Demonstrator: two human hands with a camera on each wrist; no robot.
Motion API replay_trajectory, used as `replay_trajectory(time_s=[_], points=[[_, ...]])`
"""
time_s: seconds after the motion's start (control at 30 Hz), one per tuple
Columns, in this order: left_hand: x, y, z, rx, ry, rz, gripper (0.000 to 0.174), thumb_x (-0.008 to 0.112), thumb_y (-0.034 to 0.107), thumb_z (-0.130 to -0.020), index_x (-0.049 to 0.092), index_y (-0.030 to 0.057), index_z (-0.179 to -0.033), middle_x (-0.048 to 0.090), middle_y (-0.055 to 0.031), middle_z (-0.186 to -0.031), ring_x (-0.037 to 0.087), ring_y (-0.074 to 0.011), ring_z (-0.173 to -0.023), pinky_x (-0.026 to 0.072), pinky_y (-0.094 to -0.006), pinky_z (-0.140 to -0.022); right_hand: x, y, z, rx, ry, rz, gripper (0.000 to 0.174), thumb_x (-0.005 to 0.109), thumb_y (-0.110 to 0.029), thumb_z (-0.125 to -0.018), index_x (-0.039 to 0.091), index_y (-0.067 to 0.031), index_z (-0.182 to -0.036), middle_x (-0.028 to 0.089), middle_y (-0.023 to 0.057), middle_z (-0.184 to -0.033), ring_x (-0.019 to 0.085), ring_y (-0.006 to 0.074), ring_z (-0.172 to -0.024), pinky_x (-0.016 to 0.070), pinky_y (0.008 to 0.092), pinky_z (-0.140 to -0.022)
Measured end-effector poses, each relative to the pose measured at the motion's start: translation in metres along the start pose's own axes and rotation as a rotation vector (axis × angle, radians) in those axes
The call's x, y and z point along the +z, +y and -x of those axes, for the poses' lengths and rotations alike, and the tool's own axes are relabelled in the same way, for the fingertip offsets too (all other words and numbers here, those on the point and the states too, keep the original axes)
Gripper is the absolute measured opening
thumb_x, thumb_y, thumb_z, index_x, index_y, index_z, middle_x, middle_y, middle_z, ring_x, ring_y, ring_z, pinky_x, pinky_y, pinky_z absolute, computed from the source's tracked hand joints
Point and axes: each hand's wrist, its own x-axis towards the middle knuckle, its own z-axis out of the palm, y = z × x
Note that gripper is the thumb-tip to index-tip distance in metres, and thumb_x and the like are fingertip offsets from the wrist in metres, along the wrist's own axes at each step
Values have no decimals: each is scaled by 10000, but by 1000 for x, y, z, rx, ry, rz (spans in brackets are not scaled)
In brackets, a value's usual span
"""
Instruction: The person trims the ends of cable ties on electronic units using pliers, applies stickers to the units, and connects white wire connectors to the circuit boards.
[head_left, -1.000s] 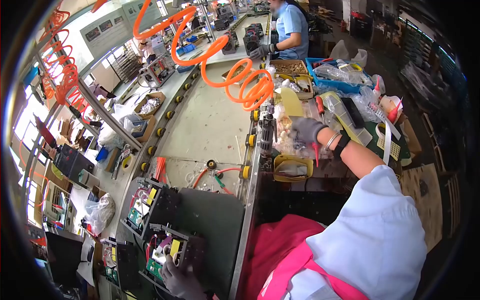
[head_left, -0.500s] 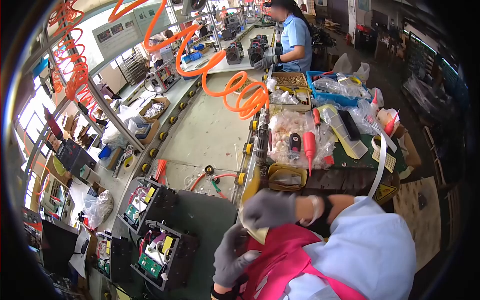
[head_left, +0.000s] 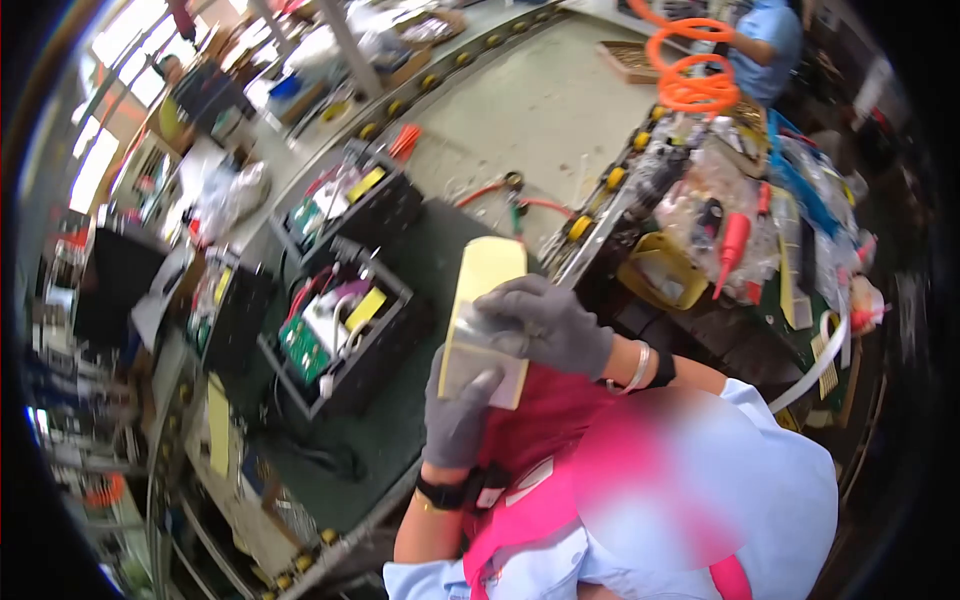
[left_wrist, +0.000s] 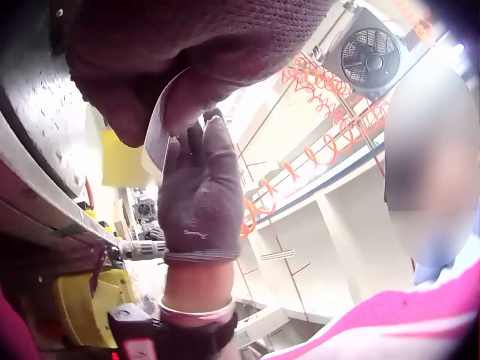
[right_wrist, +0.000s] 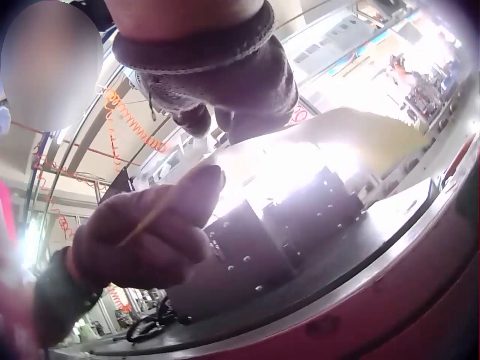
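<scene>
In front of the chest my two grey-gloved hands hold a pale yellow sheet (head_left: 492,268) with a glossy, greyish patch on its lower half. My left hand (head_left: 455,425) pinches the bottom end, thumb on the face. Across the middle lies my right hand (head_left: 552,325), its bent fingers gripping at the glossy patch; its fingertips are partly hidden. The right wrist view shows the left hand (right_wrist: 154,232) pinching the sheet's edge. Left of the sheet stands an open black housing (head_left: 372,345) with a green circuit board (head_left: 303,347) and white and red wires inside.
Behind it are a similar housing (head_left: 345,200) and one at the left (head_left: 228,310), all on a dark mat (head_left: 440,250). To the right, a yellow bin (head_left: 663,272) and a red bottle (head_left: 734,240) sit near bagged parts. An orange coiled hose (head_left: 697,92) hangs above.
My right hand has brought the yellow sheet from the parts table at the right to the chest. My left hand has left the housing and taken the sheet's lower end. The head view has turned.
</scene>
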Motion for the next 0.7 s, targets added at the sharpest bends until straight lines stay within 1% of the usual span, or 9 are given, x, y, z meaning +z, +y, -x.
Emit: replay_trajectory(time_s=[0.07,0.13,0.17,0.27,0.3,0.43,0.53,0.57,0.7], points=[[4,2,0,-13,-20,130,438,609,36,-851,473,5,-1267,584,-88,-1140,577,-149,-1024,482,-303,-879,2,-4,0,32,-83,-55,425,703,-240,-840,632,-8,-1190,646,154,-1070,644,284,-974,528,361,-854],[1,2,2,-19,-26,144,419,638,43,-852,499,10,-1246,604,-80,-1110,588,-146,-1006,488,-298,-863,1,-3,0,62,-192,-117,444,701,-234,-844,618,-12,-1220,647,162,-1066,653,288,-958,526,357,-865],[0,2,3,-26,-32,151,410,652,47,-852,512,12,-1236,614,-77,-1095,593,-144,-997,491,-296,-856,3,-4,-2,25,-208,-120,451,697,-231,-850,610,-13,-1235,648,161,-1032,667,301,-884,541,353,-801],[0,5,11,96,31,-349,374,703,63,-837,560,29,-1182,644,-58,-1020,614,-138,-940,501,-291,-821,-3,-20,-6,7,-358,-32,424,683,-171,-862,591,3,-1238,647,164,-998,670,330,-860,558,368,-747],[2,3,12,147,65,-351,351,731,74,-820,588,35,-1139,658,-49,-956,621,-134,-881,502,-288,-786,0,-20,-6,-86,-348,30,473,682,-116,-839,554,15,-1275,643,153,-914,666,328,-777,554,366,-662],[-3,-2,17,73,15,-388,382,719,47,-838,556,26,-1183,635,-32,-1032,595,-104,-953,494,-275,-859,3,-9,2,-165,-390,44,587,658,-40,-785,473,17,-1339,637,163,-872,654,335,-751,540,387,-640],[-3,3,21,17,35,-399,379,722,63,-832,559,19,-1172,636,-31,-1023,596,-103,-955,491,-281,-864,8,-5,6,-110,-407,20,561,657,-30,-776,492,19,-1310,645,170,-901,659,344,-783,544,388,-666],[-3,5,22,4,25,-401,415,725,81,-826,540,16,-1192,627,-34,-1033,593,-109,-970,488,-292,-872,10,-6,7,-95,-379,-12,504,645,-50,-814,502,18,-1293,653,181,-922,663,352,-823,548,390,-705],[-9,-4,27,2,13,-264,511,701,45,-817,465,24,-1270,589,-55,-1111,573,-128,-1031,480,-304,-901,13,-15,5,44,-335,-90,344,619,-116,-885,575,20,-1198,664,182,-910,676,332,-837,548,372,-735]])
